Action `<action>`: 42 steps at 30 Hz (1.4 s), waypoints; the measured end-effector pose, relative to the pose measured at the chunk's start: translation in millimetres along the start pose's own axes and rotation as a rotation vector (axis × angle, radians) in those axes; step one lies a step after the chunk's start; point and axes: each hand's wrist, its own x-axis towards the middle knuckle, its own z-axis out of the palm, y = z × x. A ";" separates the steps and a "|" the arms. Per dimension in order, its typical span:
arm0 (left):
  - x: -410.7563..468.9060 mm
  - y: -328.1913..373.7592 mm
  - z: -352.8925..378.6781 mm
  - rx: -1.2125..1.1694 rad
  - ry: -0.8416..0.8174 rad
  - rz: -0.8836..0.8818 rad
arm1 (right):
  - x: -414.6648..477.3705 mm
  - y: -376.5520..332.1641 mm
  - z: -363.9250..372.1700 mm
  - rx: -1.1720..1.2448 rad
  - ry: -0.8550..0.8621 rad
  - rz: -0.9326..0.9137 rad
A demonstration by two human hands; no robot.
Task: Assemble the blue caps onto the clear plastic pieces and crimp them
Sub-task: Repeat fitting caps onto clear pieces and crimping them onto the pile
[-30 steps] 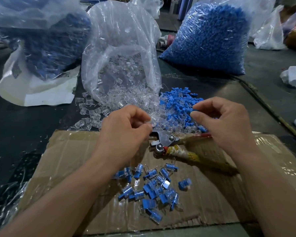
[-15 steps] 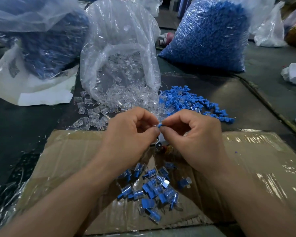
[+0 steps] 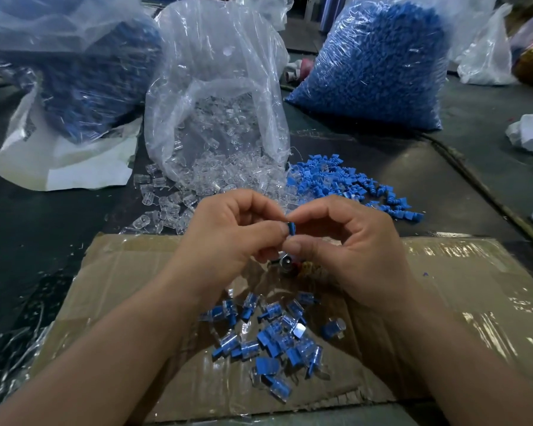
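My left hand (image 3: 228, 238) and my right hand (image 3: 351, 250) meet fingertip to fingertip above the cardboard sheet (image 3: 443, 302). Between them sits a blue cap (image 3: 290, 229), pinched by my right thumb and forefinger. My left fingers are curled against it; the clear piece in them is hidden. Loose clear plastic pieces (image 3: 166, 204) spill from an open clear bag (image 3: 216, 118). A heap of loose blue caps (image 3: 345, 182) lies to its right. Several assembled blue-and-clear pieces (image 3: 274, 336) lie on the cardboard below my hands. The crimping pliers (image 3: 286, 262) are mostly hidden under my hands.
A big bag of blue caps (image 3: 373, 66) stands at the back right. Another bag with blue pieces (image 3: 83, 75) rests on a white sack (image 3: 65, 167) at the back left. White bags and cloth (image 3: 530, 133) lie at the right on the dark table (image 3: 28, 241).
My right hand came left from the blue cap heap with a cap and met my left hand. Both hands now hold the cap between their fingertips.
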 end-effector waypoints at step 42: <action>2.4 -0.9 -3.5 -0.047 -0.001 -0.020 | 1.2 3.8 -42.3 -0.417 -0.115 0.121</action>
